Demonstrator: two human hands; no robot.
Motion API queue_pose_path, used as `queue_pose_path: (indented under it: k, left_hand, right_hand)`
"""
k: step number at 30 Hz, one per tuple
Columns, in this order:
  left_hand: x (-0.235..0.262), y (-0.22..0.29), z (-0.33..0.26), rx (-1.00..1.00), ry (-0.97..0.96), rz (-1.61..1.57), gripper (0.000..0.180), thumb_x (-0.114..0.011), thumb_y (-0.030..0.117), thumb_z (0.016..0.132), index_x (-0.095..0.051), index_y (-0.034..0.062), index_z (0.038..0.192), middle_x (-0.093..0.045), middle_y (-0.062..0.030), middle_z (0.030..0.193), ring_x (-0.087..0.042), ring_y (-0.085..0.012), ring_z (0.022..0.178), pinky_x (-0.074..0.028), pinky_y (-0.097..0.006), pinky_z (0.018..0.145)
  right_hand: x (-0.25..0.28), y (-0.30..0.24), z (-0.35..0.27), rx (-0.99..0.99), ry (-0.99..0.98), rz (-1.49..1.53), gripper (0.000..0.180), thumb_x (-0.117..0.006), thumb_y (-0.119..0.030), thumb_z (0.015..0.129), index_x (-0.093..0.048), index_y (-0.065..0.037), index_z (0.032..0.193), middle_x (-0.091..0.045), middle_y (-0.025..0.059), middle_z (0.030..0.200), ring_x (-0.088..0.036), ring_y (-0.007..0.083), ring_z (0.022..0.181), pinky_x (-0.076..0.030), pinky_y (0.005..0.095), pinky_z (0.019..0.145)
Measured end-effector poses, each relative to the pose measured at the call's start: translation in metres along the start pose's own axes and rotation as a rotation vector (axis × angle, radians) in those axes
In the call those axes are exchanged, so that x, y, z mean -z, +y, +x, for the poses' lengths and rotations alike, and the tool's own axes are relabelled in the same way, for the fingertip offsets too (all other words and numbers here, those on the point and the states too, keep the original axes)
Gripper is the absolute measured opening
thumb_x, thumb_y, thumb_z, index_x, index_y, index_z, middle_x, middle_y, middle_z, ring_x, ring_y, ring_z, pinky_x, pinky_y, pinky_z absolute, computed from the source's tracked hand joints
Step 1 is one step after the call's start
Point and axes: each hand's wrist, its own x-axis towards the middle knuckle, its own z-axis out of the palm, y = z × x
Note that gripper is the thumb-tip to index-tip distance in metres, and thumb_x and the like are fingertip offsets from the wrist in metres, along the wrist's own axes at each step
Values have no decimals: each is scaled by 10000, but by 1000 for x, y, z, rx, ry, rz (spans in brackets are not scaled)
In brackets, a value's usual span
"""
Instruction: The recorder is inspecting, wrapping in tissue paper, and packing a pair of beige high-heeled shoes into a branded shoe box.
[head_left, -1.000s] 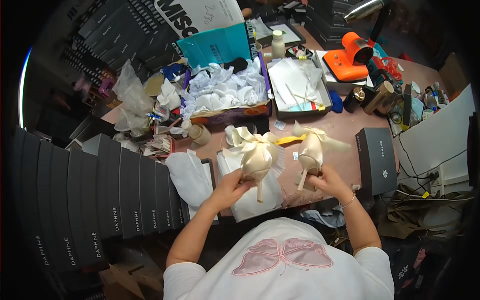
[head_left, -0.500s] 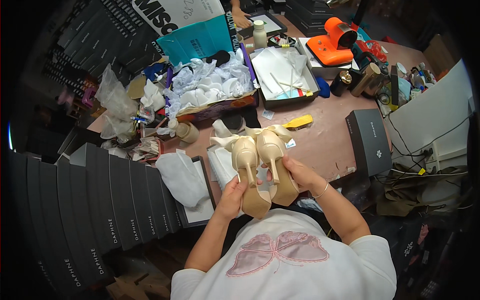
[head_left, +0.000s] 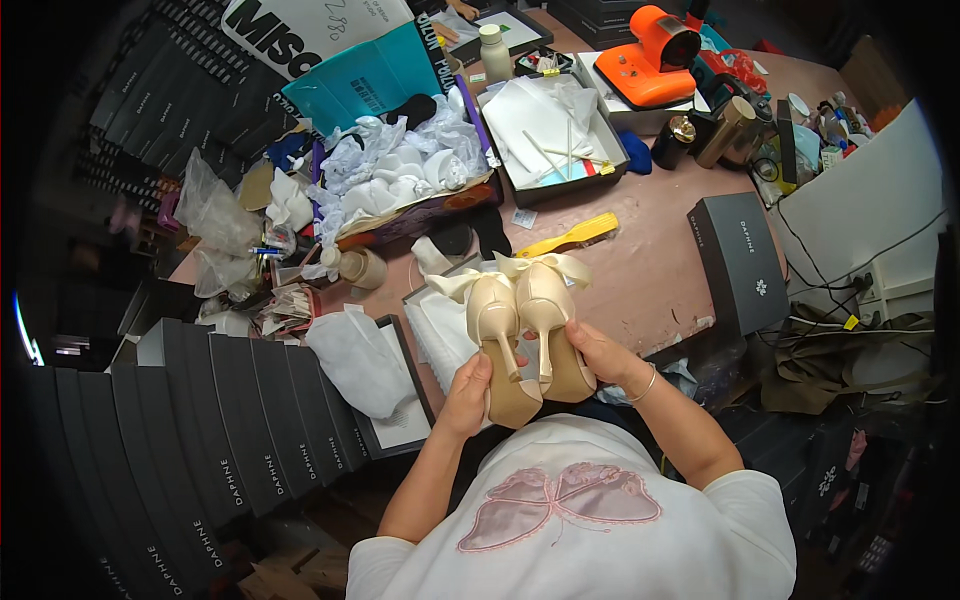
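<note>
Two cream high-heeled shoes with satin bows are held side by side, heels toward me and soles up. My left hand (head_left: 468, 392) grips the left shoe (head_left: 497, 340) at its sole. The right shoe (head_left: 548, 325) is gripped at its sole edge by my right hand (head_left: 597, 352). Both shoes hover over an open shoe box lined with white tissue (head_left: 437, 325) on the pinkish table (head_left: 650, 270).
A dark grey shoe box (head_left: 738, 262) lies to the right. A yellow tool (head_left: 568, 236) lies behind the shoes. Behind stand a box of crumpled white paper (head_left: 400, 180), an open white box (head_left: 550, 125) and an orange device (head_left: 650, 55). Stacked black shoe boxes (head_left: 180, 420) fill the left.
The two shoes, held apart a second ago, have been brought together side by side and turned soles up, closer to my body.
</note>
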Motion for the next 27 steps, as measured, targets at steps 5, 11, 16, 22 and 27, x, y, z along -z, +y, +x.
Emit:
queue_pose_path:
  k: [5,11,16,22,27]
  left_hand:
    - [4,13,-7,-88,-67,244,506,-342,375,1021,-425,-44,1294,-569,-135,1207,-560,-196,1109,-455,-324,953]
    - [9,9,-13,-109,-56,336,517,-358,378,1018,-422,-54,1296,-573,-146,1218,-563,-197,1104,-447,-315,952]
    - [10,3,-14,-102,-35,323,508,-360,371,1019,-426,-51,1295,-586,-145,1197,-571,-194,1088,-450,-308,942]
    - [34,-5,-9,27,176,669,499,-408,393,1003,-508,-43,1224,-598,-134,1169,-589,-183,1027,-464,-300,878]
    - [26,-6,-9,-205,169,1096,652,-637,434,871,-445,2,1320,-552,-145,1259,-577,-192,1049,-454,-306,884]
  right_hand:
    - [1,-8,-7,72,-56,-235,713,-341,-649,925,-582,5,1076,-613,61,938,-574,141,870,-480,275,772]
    - [-9,-31,-13,100,-94,-302,703,-384,-626,924,-571,24,1111,-616,72,957,-578,154,888,-479,287,792]
    - [-6,-9,-12,135,-66,-282,698,-389,-618,927,-573,28,1116,-625,78,931,-586,160,851,-483,300,771]
    - [-8,1,-10,80,22,-481,637,-402,-575,946,-593,22,1064,-637,76,869,-593,121,776,-482,254,705]
    - [-7,26,3,14,-61,-4,603,-398,-544,959,-602,20,1024,-645,75,877,-624,122,780,-515,242,669]
